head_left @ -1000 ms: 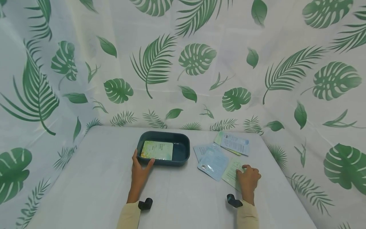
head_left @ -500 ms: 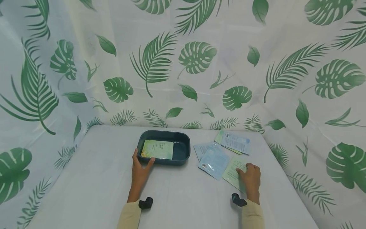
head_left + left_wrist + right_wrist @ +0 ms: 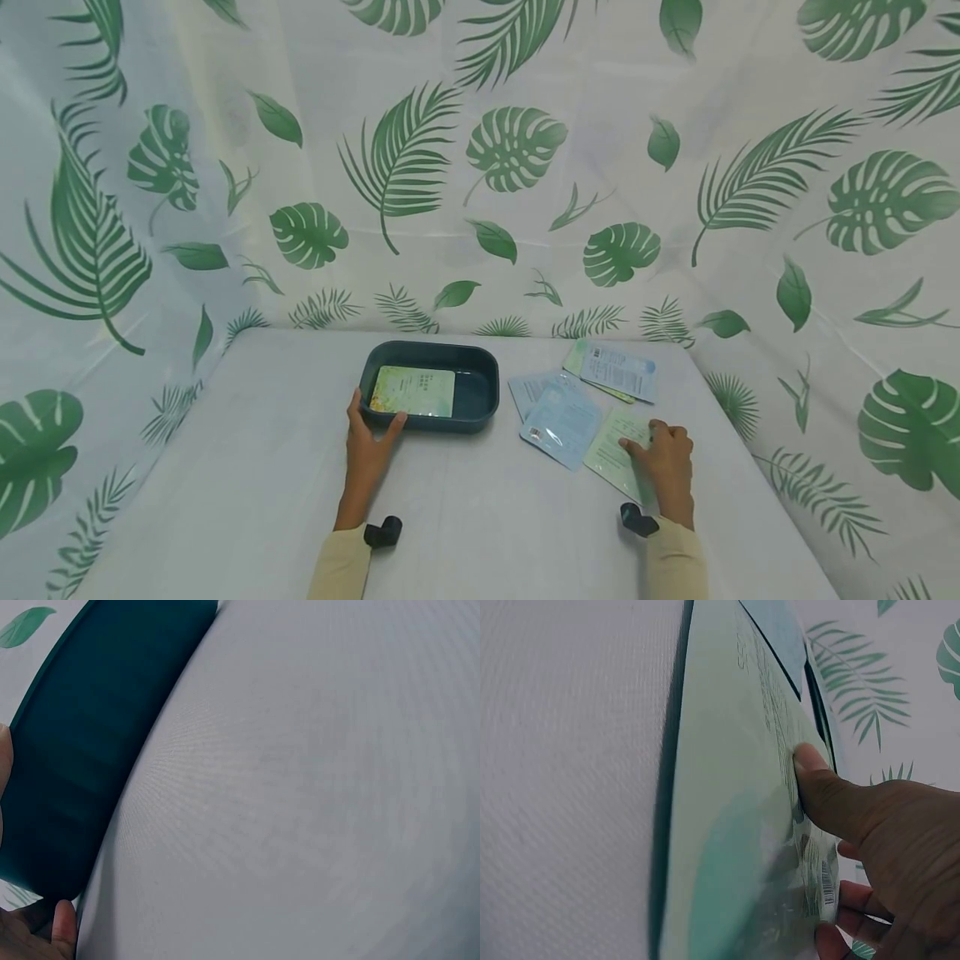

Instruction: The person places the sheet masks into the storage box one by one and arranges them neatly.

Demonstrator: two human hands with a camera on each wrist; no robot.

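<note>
L hand (image 3: 369, 454) grips tray (image 3: 450, 425) at near-L corner; R hand (image 3: 666, 462) pinches green pkt (image 3: 611, 454) by its R side, on table (image 3: 487, 517) R of tray, beside blue pkts (image 3: 562, 427). Best: fingertips well under edge, thumb light, no dragging blue ones.
</note>
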